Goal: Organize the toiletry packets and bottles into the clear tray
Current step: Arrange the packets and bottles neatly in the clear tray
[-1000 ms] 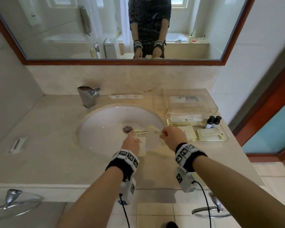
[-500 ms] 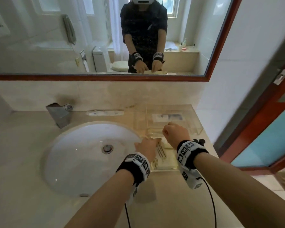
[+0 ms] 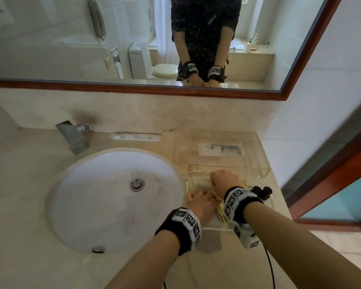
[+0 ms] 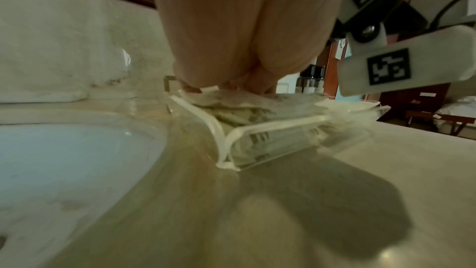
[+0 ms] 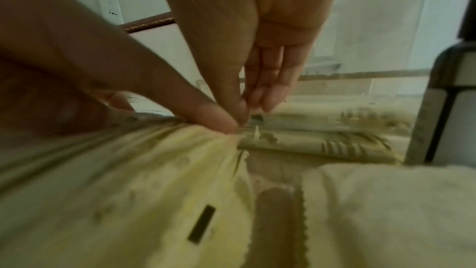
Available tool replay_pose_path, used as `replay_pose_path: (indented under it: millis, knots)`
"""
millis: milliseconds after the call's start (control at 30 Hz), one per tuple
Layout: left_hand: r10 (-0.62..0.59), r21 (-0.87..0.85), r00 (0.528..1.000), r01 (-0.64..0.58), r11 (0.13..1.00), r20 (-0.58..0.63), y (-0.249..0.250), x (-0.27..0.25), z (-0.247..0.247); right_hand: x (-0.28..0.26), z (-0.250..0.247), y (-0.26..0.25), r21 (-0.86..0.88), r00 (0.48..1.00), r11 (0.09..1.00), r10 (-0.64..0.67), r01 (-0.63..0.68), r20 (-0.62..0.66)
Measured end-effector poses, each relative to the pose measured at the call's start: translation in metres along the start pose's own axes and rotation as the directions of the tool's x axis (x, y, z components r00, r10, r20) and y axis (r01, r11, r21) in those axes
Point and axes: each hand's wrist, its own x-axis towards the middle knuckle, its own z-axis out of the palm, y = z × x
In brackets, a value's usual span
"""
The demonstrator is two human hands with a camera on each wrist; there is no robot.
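Versus half a second ago: both hands are seen deeper in the clear tray (image 3: 219, 227), and the camera view has shifted so the sink (image 3: 104, 205) sits nearer centre. A second ago a packet was still held over the sink edge — now all packets are seen inside the tray.

Right hand (image 3: 223, 181): thumb and forefinger are pinched on the far edge of a pale yellow packet (image 5: 159, 191), per the right wrist view; the other fingers (image 5: 268, 80) are held straight beside them. That packet lies flat in the tray, with a white packet (image 5: 381, 201) just right of it and striped packets (image 5: 322, 146) beyond.

Left hand (image 3: 200, 202): fingertips are placed down on the packet stack (image 4: 247, 107) at the tray's left end. Curl cannot be told — the palm fills the left wrist view and the fingertips are mostly hidden.

Two dark-capped bottles (image 3: 262, 192) are seen at the tray's right side, partly covered by the right wristband; whether they stand inside the tray cannot be told. A clear stand (image 3: 223, 151) sits just beyond the tray, against the wall.

Hard to read: packet print is blurred in all views, the tray's near wall shows only as glare, and the packet count is not resolvable. The faucet (image 3: 75, 136) stands at far left of the sink.
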Motion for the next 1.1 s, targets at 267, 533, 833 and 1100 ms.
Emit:
replay_pose_path:
  millis: [267, 533, 833, 1100]
  knots:
    - [0.005, 0.011, 0.998, -0.004, 1.000, -0.057, -0.003, -0.004, 0.014, 0.000, 0.006, 0.000, 0.180, 0.997, 0.983, 0.011, -0.025, 0.076]
    - [-0.011, 0.054, 0.999, 0.014, 0.998, -0.050, 0.000, -0.005, 0.015, 0.001, -0.020, 0.010, 0.228, 1.000, 0.974, 0.012, -0.016, 0.018]
    - [-0.040, -0.215, 0.962, -0.019, 0.976, -0.268, -0.009, -0.008, 0.001, 0.042, -0.048, 0.027, 0.206, 0.990, 0.978, 0.068, -0.042, -0.121]
    - [-0.221, -0.208, 0.926, 0.161, 0.965, -0.306, -0.063, -0.010, -0.028, 0.070, -0.041, 0.036, 0.138, 0.996, 0.987, 0.078, -0.082, 0.037]
